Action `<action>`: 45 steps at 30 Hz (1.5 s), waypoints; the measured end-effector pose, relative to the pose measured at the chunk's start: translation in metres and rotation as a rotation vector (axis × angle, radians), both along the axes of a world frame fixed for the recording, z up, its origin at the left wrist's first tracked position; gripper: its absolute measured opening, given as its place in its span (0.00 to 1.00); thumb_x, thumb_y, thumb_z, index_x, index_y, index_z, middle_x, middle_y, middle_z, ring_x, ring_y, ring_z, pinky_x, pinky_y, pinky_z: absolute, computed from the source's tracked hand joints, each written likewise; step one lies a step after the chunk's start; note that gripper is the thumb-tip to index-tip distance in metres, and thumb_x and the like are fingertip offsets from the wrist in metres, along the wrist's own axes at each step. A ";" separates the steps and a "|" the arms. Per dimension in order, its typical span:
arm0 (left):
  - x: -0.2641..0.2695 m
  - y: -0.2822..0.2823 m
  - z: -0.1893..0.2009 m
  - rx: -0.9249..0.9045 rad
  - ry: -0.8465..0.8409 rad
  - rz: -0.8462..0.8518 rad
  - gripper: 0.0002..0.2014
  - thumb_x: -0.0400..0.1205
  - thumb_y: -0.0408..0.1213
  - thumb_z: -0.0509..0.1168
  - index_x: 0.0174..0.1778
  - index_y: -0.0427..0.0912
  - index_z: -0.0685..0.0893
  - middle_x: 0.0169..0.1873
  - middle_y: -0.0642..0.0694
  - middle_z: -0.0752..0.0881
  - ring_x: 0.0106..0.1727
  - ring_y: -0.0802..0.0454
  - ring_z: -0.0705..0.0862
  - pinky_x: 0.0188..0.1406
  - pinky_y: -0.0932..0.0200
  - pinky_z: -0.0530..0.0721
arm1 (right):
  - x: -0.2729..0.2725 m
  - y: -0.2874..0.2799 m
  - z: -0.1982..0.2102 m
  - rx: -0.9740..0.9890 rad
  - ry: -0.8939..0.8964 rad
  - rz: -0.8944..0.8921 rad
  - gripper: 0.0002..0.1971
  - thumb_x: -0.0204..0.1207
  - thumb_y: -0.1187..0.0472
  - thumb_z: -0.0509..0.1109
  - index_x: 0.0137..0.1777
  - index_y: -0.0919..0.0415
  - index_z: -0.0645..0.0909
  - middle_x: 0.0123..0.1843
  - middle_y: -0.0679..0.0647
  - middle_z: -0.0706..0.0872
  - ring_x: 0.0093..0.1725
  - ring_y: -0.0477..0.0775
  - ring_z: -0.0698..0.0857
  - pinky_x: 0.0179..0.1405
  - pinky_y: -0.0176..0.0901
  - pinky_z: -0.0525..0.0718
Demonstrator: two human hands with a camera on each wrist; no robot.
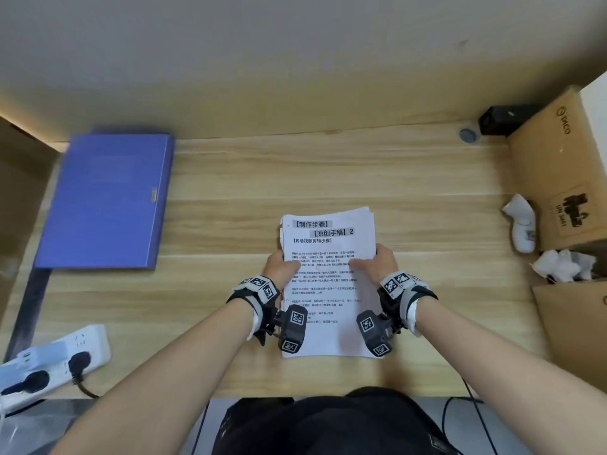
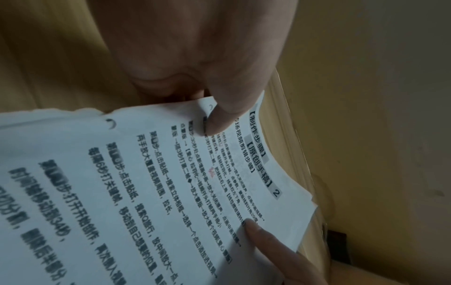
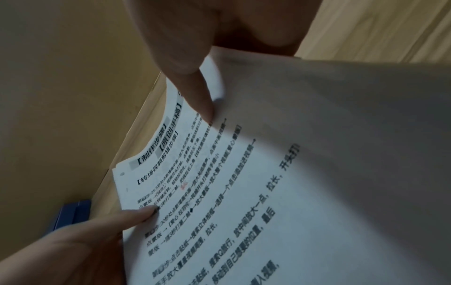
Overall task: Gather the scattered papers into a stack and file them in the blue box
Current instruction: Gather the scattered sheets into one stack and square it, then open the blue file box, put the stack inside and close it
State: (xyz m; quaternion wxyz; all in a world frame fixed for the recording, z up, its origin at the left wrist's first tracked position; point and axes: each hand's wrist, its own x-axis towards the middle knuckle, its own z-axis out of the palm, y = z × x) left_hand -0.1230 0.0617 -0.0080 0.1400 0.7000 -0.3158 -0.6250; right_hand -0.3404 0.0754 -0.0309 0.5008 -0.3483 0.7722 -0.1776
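Paper stack (image 1: pixel 328 257) held mid-counter, nearer front edge, in both hands. Left hand (image 1: pixel 279 266) pinching left long edge, right hand (image 1: pixel 381 261) pinching right one, thumbs on top sheet. Both grips closed on stack.

Risks: sheets not flush at far end, corners staggered, so lower pages could slip or fan out if the pinch loosens during carry. Blue box (image 1: pixel 105 198) lying shut near back-left corner of counter (image 1: pixel 410 192); both hands busy, so opening it means a one-handed hold, likely sag or spill.

Long axis front-to-back; heading end toward back edge, tilted slightly right.
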 end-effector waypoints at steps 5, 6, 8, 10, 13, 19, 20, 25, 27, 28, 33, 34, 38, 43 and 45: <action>-0.035 -0.005 -0.005 -0.037 -0.065 0.050 0.11 0.77 0.26 0.62 0.49 0.45 0.83 0.54 0.41 0.90 0.53 0.40 0.89 0.58 0.40 0.88 | -0.036 -0.008 -0.003 -0.012 0.092 0.005 0.18 0.67 0.63 0.73 0.58 0.61 0.80 0.50 0.55 0.88 0.48 0.58 0.86 0.46 0.49 0.86; -0.041 -0.006 -0.006 -0.062 -0.137 0.042 0.11 0.77 0.29 0.63 0.52 0.44 0.84 0.52 0.43 0.90 0.51 0.42 0.89 0.56 0.44 0.88 | -0.042 -0.009 -0.002 -0.015 0.111 0.009 0.17 0.68 0.63 0.72 0.57 0.60 0.79 0.48 0.53 0.86 0.46 0.57 0.85 0.44 0.47 0.85; -0.050 -0.008 -0.004 -0.112 -0.277 0.024 0.10 0.76 0.33 0.65 0.53 0.43 0.86 0.48 0.46 0.90 0.49 0.46 0.88 0.52 0.50 0.87 | -0.055 -0.010 -0.001 -0.025 0.142 0.014 0.15 0.69 0.63 0.71 0.56 0.58 0.78 0.47 0.51 0.84 0.44 0.55 0.83 0.36 0.42 0.79; -0.059 -0.008 0.000 -0.131 -0.333 0.004 0.07 0.76 0.33 0.66 0.48 0.46 0.86 0.46 0.50 0.89 0.48 0.49 0.86 0.48 0.56 0.84 | -0.067 -0.011 0.001 -0.024 0.159 0.014 0.14 0.69 0.63 0.70 0.56 0.57 0.78 0.47 0.51 0.84 0.44 0.56 0.83 0.38 0.42 0.78; -0.073 -0.010 0.001 -0.123 -0.341 -0.031 0.10 0.76 0.30 0.66 0.36 0.51 0.84 0.41 0.52 0.87 0.45 0.50 0.84 0.44 0.59 0.80 | -0.082 -0.012 0.002 -0.007 0.185 0.008 0.16 0.68 0.62 0.70 0.57 0.58 0.78 0.48 0.52 0.86 0.44 0.57 0.85 0.41 0.44 0.80; -0.085 -0.012 -0.007 -0.116 -0.343 -0.035 0.12 0.75 0.28 0.66 0.34 0.53 0.81 0.42 0.52 0.88 0.47 0.49 0.86 0.46 0.58 0.81 | -0.095 -0.013 0.000 0.010 0.283 0.067 0.17 0.67 0.60 0.70 0.56 0.61 0.79 0.48 0.55 0.86 0.46 0.60 0.85 0.40 0.44 0.79; -0.084 -0.013 -0.008 -0.116 -0.342 -0.033 0.13 0.75 0.28 0.66 0.33 0.54 0.81 0.42 0.52 0.88 0.47 0.49 0.85 0.48 0.57 0.82 | -0.095 -0.014 -0.001 0.008 0.295 0.073 0.17 0.66 0.60 0.70 0.55 0.61 0.79 0.48 0.56 0.86 0.47 0.61 0.85 0.41 0.45 0.80; -0.074 -0.018 -0.015 -0.110 -0.321 -0.066 0.07 0.73 0.33 0.71 0.40 0.51 0.84 0.48 0.49 0.89 0.52 0.47 0.86 0.59 0.51 0.85 | -0.090 -0.011 -0.004 -0.069 0.404 0.042 0.29 0.61 0.60 0.77 0.64 0.63 0.75 0.64 0.59 0.77 0.67 0.62 0.73 0.62 0.50 0.75; -0.068 -0.022 -0.017 -0.124 -0.326 -0.066 0.06 0.72 0.36 0.73 0.44 0.48 0.86 0.46 0.50 0.89 0.49 0.48 0.86 0.57 0.52 0.86 | -0.085 -0.009 0.000 -0.121 0.434 -0.005 0.35 0.61 0.64 0.78 0.70 0.64 0.71 0.69 0.60 0.72 0.70 0.63 0.68 0.67 0.48 0.71; -0.064 -0.025 -0.018 -0.135 -0.331 -0.059 0.07 0.72 0.37 0.73 0.45 0.47 0.87 0.44 0.50 0.89 0.46 0.49 0.86 0.54 0.54 0.86 | -0.082 -0.010 0.003 -0.167 0.434 -0.046 0.36 0.61 0.65 0.78 0.71 0.64 0.70 0.70 0.61 0.71 0.71 0.63 0.67 0.68 0.48 0.69; -0.033 -0.040 -0.008 -0.221 -0.330 -0.006 0.08 0.72 0.35 0.70 0.46 0.48 0.88 0.43 0.49 0.91 0.43 0.49 0.88 0.44 0.61 0.81 | -0.049 -0.016 0.019 -0.423 0.346 -0.142 0.27 0.67 0.68 0.71 0.68 0.61 0.74 0.69 0.57 0.74 0.70 0.60 0.69 0.66 0.39 0.63; -0.023 -0.043 -0.004 -0.242 -0.328 0.006 0.08 0.73 0.35 0.69 0.46 0.48 0.88 0.42 0.48 0.91 0.40 0.50 0.88 0.40 0.61 0.80 | -0.037 -0.019 0.025 -0.425 0.293 -0.149 0.24 0.70 0.69 0.69 0.68 0.60 0.75 0.68 0.55 0.75 0.70 0.57 0.70 0.66 0.38 0.65; 0.027 -0.063 0.012 -0.331 -0.344 0.021 0.09 0.74 0.36 0.67 0.48 0.48 0.88 0.43 0.50 0.89 0.42 0.49 0.87 0.36 0.62 0.78 | 0.020 -0.035 0.039 -0.429 0.135 -0.117 0.17 0.74 0.69 0.66 0.62 0.58 0.80 0.62 0.52 0.83 0.63 0.50 0.79 0.65 0.44 0.77; 0.111 -0.083 0.029 -0.433 -0.393 0.019 0.08 0.76 0.37 0.66 0.48 0.48 0.88 0.44 0.52 0.88 0.48 0.49 0.86 0.47 0.61 0.77 | 0.112 -0.058 0.043 -0.437 0.037 -0.060 0.13 0.74 0.65 0.66 0.58 0.55 0.82 0.59 0.52 0.85 0.55 0.51 0.84 0.61 0.50 0.83; 0.150 -0.086 0.036 -0.467 -0.403 0.032 0.08 0.77 0.37 0.65 0.47 0.49 0.87 0.44 0.52 0.88 0.50 0.48 0.87 0.45 0.60 0.77 | 0.151 -0.066 0.041 -0.413 -0.002 -0.035 0.13 0.74 0.63 0.66 0.58 0.55 0.81 0.59 0.51 0.85 0.55 0.50 0.84 0.59 0.49 0.84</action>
